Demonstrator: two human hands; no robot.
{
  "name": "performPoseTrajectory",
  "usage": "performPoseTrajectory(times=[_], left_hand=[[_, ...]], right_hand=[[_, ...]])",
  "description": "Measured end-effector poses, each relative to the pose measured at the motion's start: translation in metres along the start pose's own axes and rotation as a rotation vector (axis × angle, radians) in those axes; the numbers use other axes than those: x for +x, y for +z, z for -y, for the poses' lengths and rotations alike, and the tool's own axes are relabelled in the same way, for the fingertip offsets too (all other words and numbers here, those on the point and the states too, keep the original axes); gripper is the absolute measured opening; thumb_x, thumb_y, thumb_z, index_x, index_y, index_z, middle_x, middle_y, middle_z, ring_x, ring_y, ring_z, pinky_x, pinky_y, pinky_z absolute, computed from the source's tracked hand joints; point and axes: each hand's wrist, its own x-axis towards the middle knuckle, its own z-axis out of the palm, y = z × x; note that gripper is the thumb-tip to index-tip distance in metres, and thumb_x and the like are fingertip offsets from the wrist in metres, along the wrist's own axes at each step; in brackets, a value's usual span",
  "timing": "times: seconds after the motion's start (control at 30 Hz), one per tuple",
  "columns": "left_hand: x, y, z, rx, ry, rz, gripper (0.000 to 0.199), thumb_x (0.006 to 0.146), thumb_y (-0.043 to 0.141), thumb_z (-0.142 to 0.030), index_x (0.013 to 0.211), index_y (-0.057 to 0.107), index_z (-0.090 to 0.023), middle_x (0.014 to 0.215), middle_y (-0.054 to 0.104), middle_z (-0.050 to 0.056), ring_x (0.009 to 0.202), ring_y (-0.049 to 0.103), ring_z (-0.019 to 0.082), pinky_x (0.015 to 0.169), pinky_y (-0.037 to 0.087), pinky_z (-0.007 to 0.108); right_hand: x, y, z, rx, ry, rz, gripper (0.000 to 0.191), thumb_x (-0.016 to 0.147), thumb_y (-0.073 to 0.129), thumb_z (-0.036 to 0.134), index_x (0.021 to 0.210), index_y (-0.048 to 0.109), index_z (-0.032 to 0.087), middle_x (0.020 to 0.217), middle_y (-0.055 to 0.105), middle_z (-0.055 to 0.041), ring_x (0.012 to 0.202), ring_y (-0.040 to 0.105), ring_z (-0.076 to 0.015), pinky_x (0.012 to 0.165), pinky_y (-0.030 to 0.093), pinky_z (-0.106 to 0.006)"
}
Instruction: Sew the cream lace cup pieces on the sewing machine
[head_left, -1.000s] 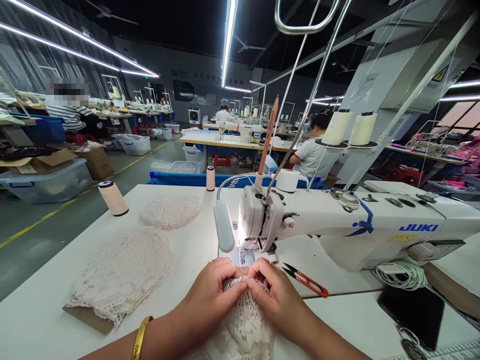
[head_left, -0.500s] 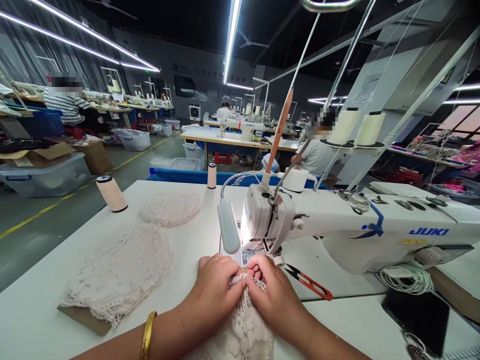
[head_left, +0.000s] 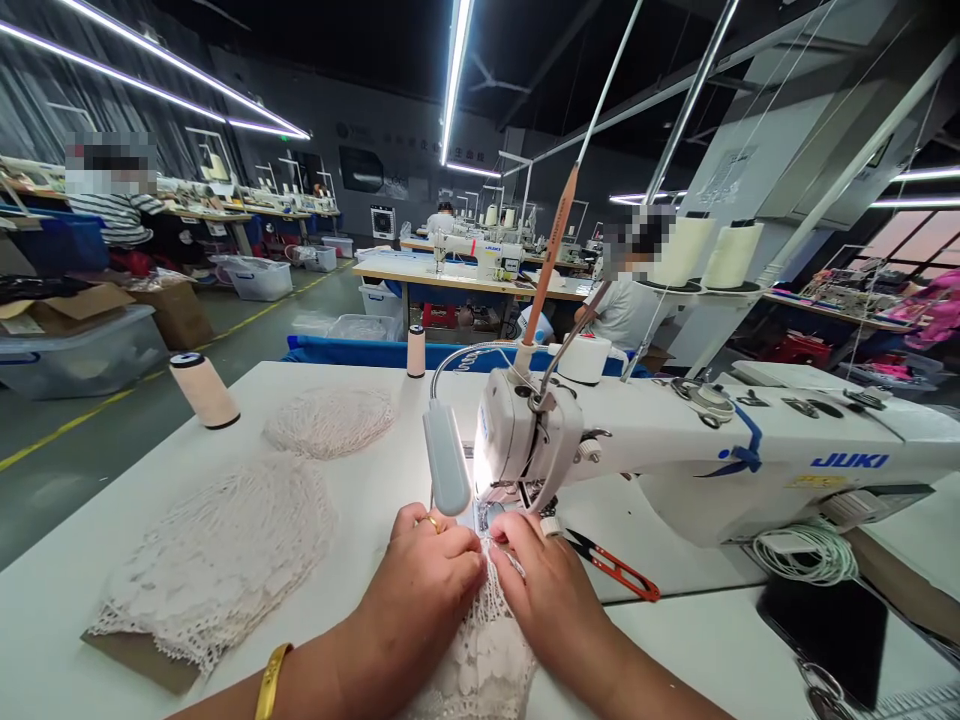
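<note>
A strip of white lace fabric (head_left: 487,655) runs from the table's front edge up to the needle area of the white sewing machine (head_left: 637,440). My left hand (head_left: 427,585) is closed on the lace's left side, its fingers curled just below the machine lamp (head_left: 447,460). Pinching the right side of the lace close to the presser foot, my right hand (head_left: 544,580) sits opposite, thumb and fingers together. The lace's top edge between the fingertips is partly hidden. Red-handled thread snips (head_left: 615,568) lie right of my right hand.
Left on the table (head_left: 360,500) are a large lace pile (head_left: 217,550) on brown card, a smaller lace pile (head_left: 330,420), and two thread cones, one big (head_left: 204,392) and one small (head_left: 416,352). A coiled white cable (head_left: 806,555) and a black tablet-like slab (head_left: 825,635) lie right.
My hands have shifted slightly on the lace, the left fingers curling in more tightly by the presser foot. The whole view has moved slightly, with the table things now further left.
</note>
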Motion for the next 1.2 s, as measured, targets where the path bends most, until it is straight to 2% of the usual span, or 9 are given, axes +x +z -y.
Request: performPoseTrajectory(times=[0.2, 0.37, 0.57, 0.77, 0.9, 1.03, 1.2], left_hand=[[-0.002, -0.003, 0.0, 0.043, 0.047, -0.006, 0.028, 0.104, 0.05, -0.007, 0.088, 0.067, -0.022, 0.087, 0.072, 0.002, 0.082, 0.059, 0.023, 0.083, 0.029, 0.042], [-0.004, -0.008, 0.0, 0.059, 0.066, 0.009, 0.02, 0.102, 0.054, -0.01, 0.101, 0.069, -0.023, 0.09, 0.074, 0.001, 0.085, 0.061, 0.024, 0.081, 0.032, 0.041], [-0.003, -0.009, 0.001, 0.037, 0.012, 0.037, 0.018, 0.099, 0.055, -0.01, 0.094, 0.066, -0.022, 0.095, 0.077, -0.001, 0.088, 0.064, 0.024, 0.084, 0.035, 0.043], [0.001, -0.009, 0.002, 0.077, 0.014, 0.017, 0.016, 0.097, 0.058, -0.009, 0.091, 0.068, -0.021, 0.096, 0.079, 0.0, 0.088, 0.067, 0.024, 0.086, 0.037, 0.043], [0.003, -0.011, 0.001, 0.092, 0.009, 0.061, 0.017, 0.099, 0.058, -0.011, 0.092, 0.069, -0.02, 0.099, 0.08, 0.0, 0.09, 0.068, 0.024, 0.087, 0.038, 0.043], [0.001, -0.006, 0.002, 0.11, 0.004, 0.019, 0.017, 0.096, 0.057, -0.01, 0.091, 0.07, -0.02, 0.097, 0.08, 0.002, 0.09, 0.067, 0.025, 0.089, 0.039, 0.045], [0.0, -0.002, 0.004, 0.124, -0.01, 0.029, 0.015, 0.094, 0.061, -0.011, 0.091, 0.071, -0.021, 0.099, 0.081, 0.002, 0.091, 0.068, 0.026, 0.087, 0.04, 0.046]], right_hand=[[-0.003, -0.009, 0.002, 0.073, -0.101, 0.025, 0.027, 0.106, 0.046, 0.006, 0.102, 0.066, 0.024, 0.103, 0.07, -0.0044, 0.084, 0.067, -0.0217, 0.072, 0.05, -0.033], [-0.001, -0.011, 0.003, -0.004, -0.131, -0.016, 0.033, 0.102, 0.043, 0.002, 0.104, 0.068, 0.024, 0.103, 0.072, -0.0053, 0.075, 0.063, -0.021, 0.069, 0.046, -0.034], [0.001, -0.011, 0.001, -0.098, -0.15, -0.052, 0.038, 0.098, 0.041, -0.001, 0.108, 0.069, 0.022, 0.102, 0.075, -0.0061, 0.065, 0.058, -0.0205, 0.066, 0.045, -0.035], [0.001, -0.01, -0.001, -0.15, -0.13, -0.045, 0.037, 0.098, 0.045, 0.001, 0.113, 0.071, 0.022, 0.105, 0.076, -0.0081, 0.079, 0.066, -0.0251, 0.071, 0.052, -0.037], [-0.001, -0.008, -0.004, -0.176, -0.104, -0.028, 0.035, 0.099, 0.047, 0.004, 0.114, 0.073, 0.023, 0.106, 0.077, -0.0087, 0.081, 0.067, -0.0272, 0.071, 0.054, -0.038], [-0.001, -0.006, -0.005, -0.198, -0.111, -0.017, 0.035, 0.099, 0.047, 0.005, 0.113, 0.073, 0.022, 0.107, 0.077, -0.0102, 0.083, 0.067, -0.0287, 0.073, 0.056, -0.04], [-0.001, -0.006, -0.005, -0.208, -0.121, -0.024, 0.034, 0.099, 0.046, 0.004, 0.109, 0.073, 0.022, 0.107, 0.078, -0.01, 0.082, 0.067, -0.028, 0.077, 0.057, -0.041]])
